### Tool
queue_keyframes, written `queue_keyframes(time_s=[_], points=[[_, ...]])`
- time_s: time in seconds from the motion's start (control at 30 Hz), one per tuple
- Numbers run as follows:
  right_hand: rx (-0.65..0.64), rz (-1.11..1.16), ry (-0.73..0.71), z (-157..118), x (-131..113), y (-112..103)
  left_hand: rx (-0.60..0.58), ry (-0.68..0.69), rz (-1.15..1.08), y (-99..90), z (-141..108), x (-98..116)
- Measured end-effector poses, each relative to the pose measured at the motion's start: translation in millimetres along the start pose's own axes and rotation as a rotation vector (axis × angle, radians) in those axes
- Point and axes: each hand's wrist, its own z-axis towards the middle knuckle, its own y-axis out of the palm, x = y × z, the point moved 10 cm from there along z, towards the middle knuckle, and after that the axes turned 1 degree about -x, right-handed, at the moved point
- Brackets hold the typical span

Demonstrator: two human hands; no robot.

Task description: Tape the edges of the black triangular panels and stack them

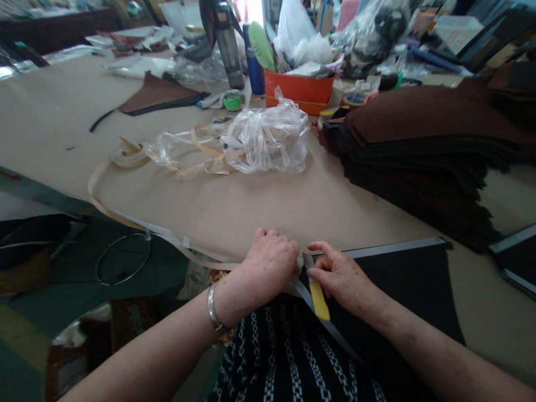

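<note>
My left hand [272, 259], closed, is at the left corner of a black panel [397, 285] with pale strips along its edges. What its fingers pinch is hidden. A long beige tape [98, 187] runs from a roll [129, 154] along the table edge to this hand. My right hand [343, 276] holds a small tool with a yellow handle [319, 301] between thumb and fingers; its flat grey end points at the panel's corner beside my left fingers.
A clear plastic bag [272, 137] lies ahead on the table [251, 206]. Stacked dark brown pieces [419, 120] are at the right. Behind stand a red-orange box [298, 92] and bottles [229, 53]. Another edged black panel [519, 259] lies far right.
</note>
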Motion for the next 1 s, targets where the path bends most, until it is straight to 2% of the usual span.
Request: queue_keyframes(time_s=[0.27, 0.43, 0.5, 0.6, 0.67, 0.73, 0.87, 0.93, 1.0], points=[[0.034, -0.234, -0.083, 0, -13, 0, -0.023, 0.025, -0.073, -2.6, -1, -1], [0.074, -0.373, -0.123, 0, -21, 1, -0.057, 0.084, -0.241, -9.4, -4, 20], [0.061, -0.349, -0.14, 1, -23, 3, -0.049, 0.093, -0.321, -14.9, -5, 23], [0.01, -0.151, -0.107, -4, -19, -5, 0.019, 0.016, -0.379, -21.7, -6, 6], [-0.008, 0.045, -0.063, -16, -11, -25, 0.063, -0.024, -0.412, -21.9, -8, -9], [0.033, 0.211, -0.007, -37, 3, -57, 0.09, -0.022, -0.46, -18.4, -10, -19], [0.303, 0.454, 0.035, -104, 40, -136, 0.188, 0.042, -0.645, -14.3, -8, -23], [0.414, 0.572, 0.065, -140, 68, -157, 0.225, 0.08, -0.714, -11.7, -2, -21], [0.499, 0.615, 0.129, -171, 102, -163, 0.234, 0.087, -0.723, -5.9, 5, -20]])
